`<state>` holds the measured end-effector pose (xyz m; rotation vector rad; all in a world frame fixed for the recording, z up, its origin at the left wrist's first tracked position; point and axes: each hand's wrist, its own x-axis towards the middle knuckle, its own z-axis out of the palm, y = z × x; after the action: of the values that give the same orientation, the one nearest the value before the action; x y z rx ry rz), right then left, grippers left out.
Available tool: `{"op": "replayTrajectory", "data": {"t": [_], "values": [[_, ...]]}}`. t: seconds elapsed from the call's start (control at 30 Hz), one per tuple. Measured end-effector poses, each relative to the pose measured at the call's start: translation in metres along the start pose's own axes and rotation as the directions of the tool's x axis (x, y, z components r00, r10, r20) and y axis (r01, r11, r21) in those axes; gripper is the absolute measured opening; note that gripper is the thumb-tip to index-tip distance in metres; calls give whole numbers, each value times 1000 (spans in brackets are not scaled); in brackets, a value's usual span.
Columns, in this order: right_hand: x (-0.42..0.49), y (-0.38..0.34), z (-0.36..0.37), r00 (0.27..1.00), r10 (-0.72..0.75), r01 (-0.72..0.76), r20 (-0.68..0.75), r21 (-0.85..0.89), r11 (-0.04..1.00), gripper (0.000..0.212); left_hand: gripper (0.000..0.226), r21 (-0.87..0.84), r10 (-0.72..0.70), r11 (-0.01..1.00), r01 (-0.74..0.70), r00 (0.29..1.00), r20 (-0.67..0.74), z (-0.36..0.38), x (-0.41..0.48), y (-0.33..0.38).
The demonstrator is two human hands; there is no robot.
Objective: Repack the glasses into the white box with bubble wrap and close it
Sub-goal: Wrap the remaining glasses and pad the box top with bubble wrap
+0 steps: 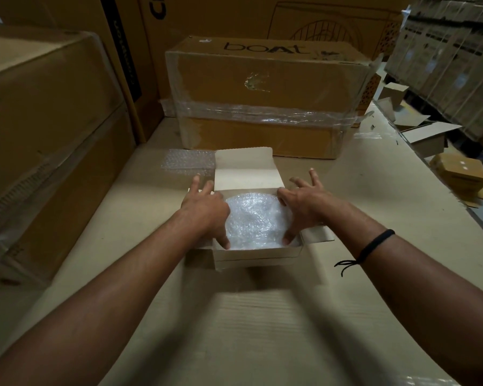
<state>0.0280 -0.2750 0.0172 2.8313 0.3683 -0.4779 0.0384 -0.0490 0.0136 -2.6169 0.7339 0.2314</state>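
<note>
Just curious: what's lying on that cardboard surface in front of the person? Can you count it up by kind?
white box: 1
bubble wrap: 2 pieces, one inside the box, one flat sheet lying outside it
taped brown carton: 1
Total: 4

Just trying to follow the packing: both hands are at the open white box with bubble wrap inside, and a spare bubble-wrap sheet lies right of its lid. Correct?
Nearly. In the head view the spare sheet lies left of the lid, not right. The left hand and right hand are indeed at the open white box, with bubble wrap inside.
</note>
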Motion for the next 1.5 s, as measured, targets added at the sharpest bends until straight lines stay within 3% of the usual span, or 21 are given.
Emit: {"op": "replayTrajectory", "data": {"t": [0.17,0.3,0.4,0.5,0.6,0.73,1.0,1.1,1.23,1.4,1.5], "values": [[-1,-12,8,998,-8,13,67,-75,997,94,63,-18,-2,1000,3,999,54,12,0,9],[-3,-10,8,997,-12,13,71,-5,1000,86,60,-109,4,994,0,999,41,7,-7,3],[-14,0,-1,995,-19,51,-95,346,937,74,74,-305,-55,952,35,997,-55,5,-15,-7],[-19,-19,4,952,-56,200,-303,472,859,76,99,-219,-54,975,43,998,-45,12,-19,-6],[-3,-48,22,962,-118,206,-245,373,905,82,100,-89,-22,996,26,999,46,18,-13,2],[20,-58,37,985,-139,161,-100,260,952,79,100,-15,-15,1000,16,998,59,20,-5,3],[30,-62,43,988,-144,155,-59,258,954,80,98,3,-67,998,67,990,123,24,4,14],[24,-60,38,986,-155,168,-64,299,940,85,93,-54,-44,997,48,996,82,22,1,10],[4,-33,12,984,-68,126,-168,364,923,109,78,-109,0,994,-6,999,-54,13,-10,-3],[2,-12,12,999,-42,43,13,-25,999,108,56,-55,32,998,-31,999,10,12,-11,-1],[8,-17,20,998,-47,52,43,-124,991,115,50,-36,44,998,-42,998,38,19,-5,4]]}}
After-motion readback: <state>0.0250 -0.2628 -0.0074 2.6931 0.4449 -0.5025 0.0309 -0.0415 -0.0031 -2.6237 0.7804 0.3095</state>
